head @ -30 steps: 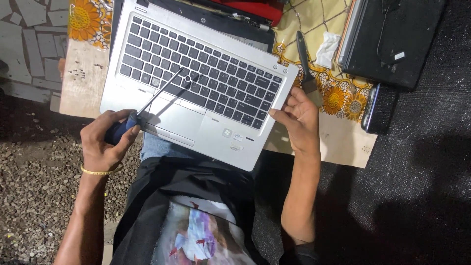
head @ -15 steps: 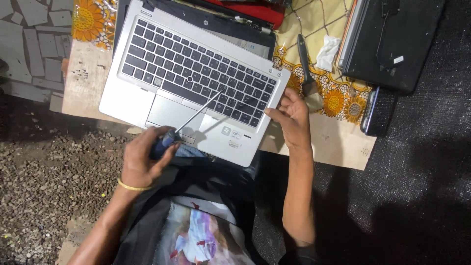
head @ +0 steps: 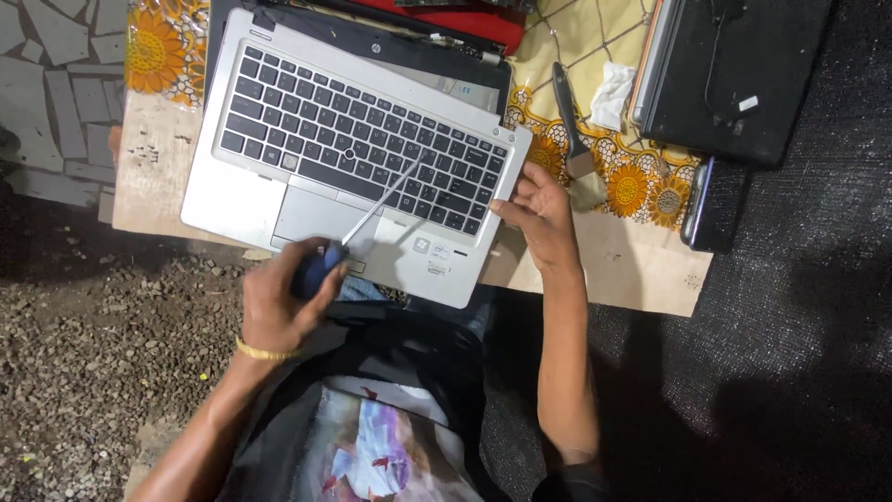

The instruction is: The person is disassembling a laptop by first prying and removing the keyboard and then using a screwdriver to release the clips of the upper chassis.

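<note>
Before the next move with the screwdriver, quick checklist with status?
1. Left hand grips the screwdriver by its blue handle: ok.
2. Screwdriver tip on a set spot: cannot tell; the shaft lies slanted over the keyboard, and contact is not clear.
3. Right hand steadies the laptop at its right edge: ok.
4. Laptop fully supported: not ok; its near corner hangs past the board, over the lap.
5. Right side free of clutter: not ok; a brush and a phone lie near the right hand.
</note>
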